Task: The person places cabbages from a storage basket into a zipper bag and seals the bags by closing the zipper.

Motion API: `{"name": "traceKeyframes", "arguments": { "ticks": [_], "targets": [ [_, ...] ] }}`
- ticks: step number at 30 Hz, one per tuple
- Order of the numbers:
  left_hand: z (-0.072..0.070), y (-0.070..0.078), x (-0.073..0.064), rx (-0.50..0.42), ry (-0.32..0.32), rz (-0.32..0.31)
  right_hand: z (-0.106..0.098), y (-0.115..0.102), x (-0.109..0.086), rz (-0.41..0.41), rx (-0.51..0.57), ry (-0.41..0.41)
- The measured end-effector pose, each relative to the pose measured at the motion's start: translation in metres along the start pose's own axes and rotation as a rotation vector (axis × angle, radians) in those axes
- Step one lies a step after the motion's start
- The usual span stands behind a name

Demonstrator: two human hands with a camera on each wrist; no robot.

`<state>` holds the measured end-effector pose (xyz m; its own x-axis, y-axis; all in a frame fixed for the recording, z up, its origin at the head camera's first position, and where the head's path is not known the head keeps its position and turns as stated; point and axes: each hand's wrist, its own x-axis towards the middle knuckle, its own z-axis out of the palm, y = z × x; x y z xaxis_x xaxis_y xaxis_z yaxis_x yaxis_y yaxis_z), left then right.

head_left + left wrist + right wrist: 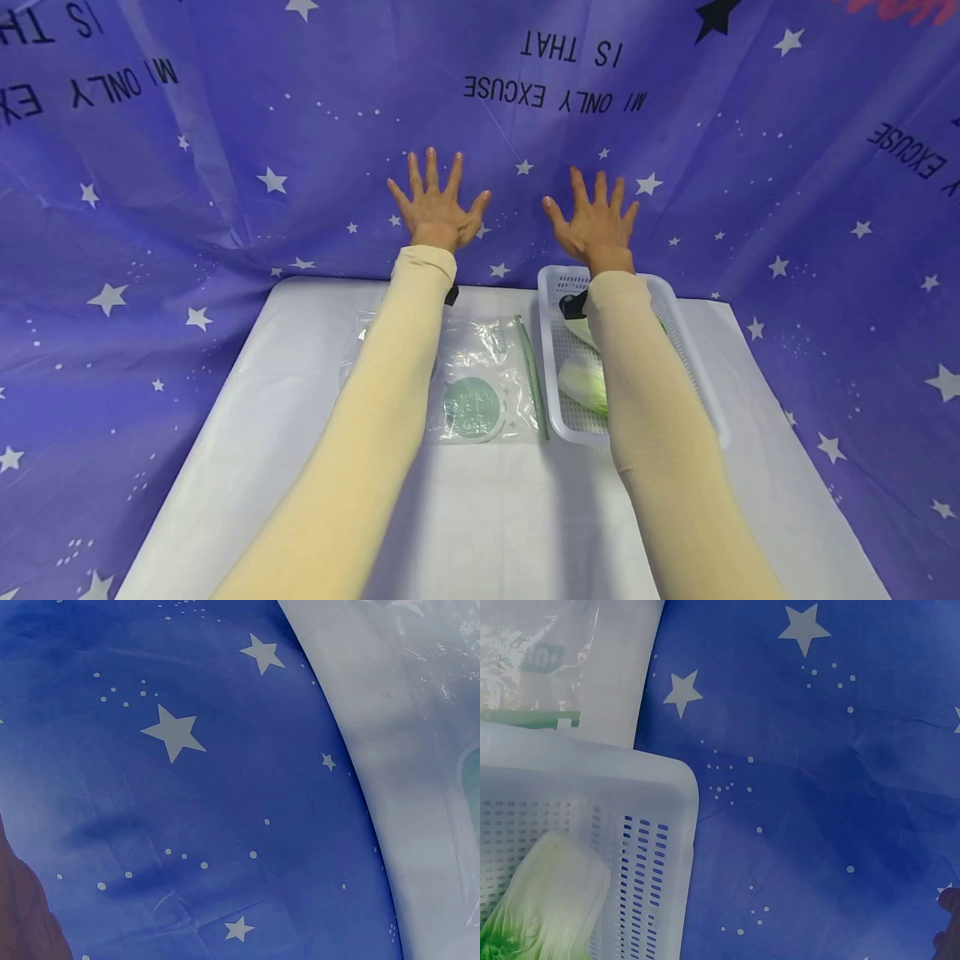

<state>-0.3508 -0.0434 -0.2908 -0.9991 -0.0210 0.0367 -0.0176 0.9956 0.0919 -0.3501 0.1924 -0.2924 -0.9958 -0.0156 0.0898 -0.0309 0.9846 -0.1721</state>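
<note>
Both arms reach forward over the table, fingers spread. My left hand (438,207), palm away from the head camera, is beyond the table's far edge and holds nothing. Likewise spread and holding nothing, my right hand (596,221) is above the far end of a white plastic basket (550,367). In that basket lie pale vegetables with green leafy ends, one of them a bok choy-like head (559,881); the right forearm hides part of them. A clear zip bag (487,350) with a green seal strip and a round green print lies flat left of the basket, partly behind the left forearm.
A white cloth covers the table (487,517). Behind and beside it hangs a purple-blue curtain (337,125) with white stars and lettering. Dark wrist camera mounts (573,305) show at the sleeves' ends.
</note>
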Motion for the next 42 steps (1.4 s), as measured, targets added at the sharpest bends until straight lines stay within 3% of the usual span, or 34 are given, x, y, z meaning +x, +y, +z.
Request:
{"name": "traceKeyframes", "arguments": {
  "ticks": [7, 11, 15, 17, 21, 23, 25, 29, 33, 37, 42],
  "targets": [
    [0.004, 0.005, -0.004, -0.021, 0.027, 0.027, 0.001, -0.004, -0.003, -0.022, 0.018, 0.02],
    [0.022, 0.017, -0.01, -0.043, 0.089, 0.061, 0.008, -0.007, -0.007, -0.063, 0.028, 0.051],
    [0.061, 0.034, -0.024, -0.113, 0.138, 0.073, 0.021, -0.007, -0.017, -0.128, 0.061, 0.088],
    [0.087, 0.043, -0.033, -0.172, 0.094, 0.079, 0.03, -0.005, -0.024, -0.164, 0.086, 0.106],
    [0.138, 0.059, -0.053, -0.266, -0.093, 0.146, 0.05, 0.003, -0.048, -0.238, 0.188, 0.135],
    [0.159, 0.066, -0.06, -0.296, -0.155, 0.189, 0.06, 0.009, -0.064, -0.276, 0.242, 0.154],
    [0.177, 0.073, -0.065, -0.311, -0.178, 0.213, 0.069, 0.016, -0.08, -0.313, 0.292, 0.173],
    [0.202, 0.09, -0.072, -0.296, -0.151, 0.208, 0.084, 0.029, -0.112, -0.353, 0.355, 0.211],
    [0.218, 0.104, -0.076, -0.257, -0.125, 0.121, 0.092, 0.037, -0.135, -0.361, 0.388, 0.218],
    [0.227, 0.108, -0.081, -0.213, -0.113, 0.021, 0.098, 0.041, -0.147, -0.358, 0.411, 0.237],
    [0.225, 0.101, -0.085, -0.23, -0.186, 0.021, 0.105, 0.047, -0.157, -0.356, 0.417, 0.252]
  ]
}}
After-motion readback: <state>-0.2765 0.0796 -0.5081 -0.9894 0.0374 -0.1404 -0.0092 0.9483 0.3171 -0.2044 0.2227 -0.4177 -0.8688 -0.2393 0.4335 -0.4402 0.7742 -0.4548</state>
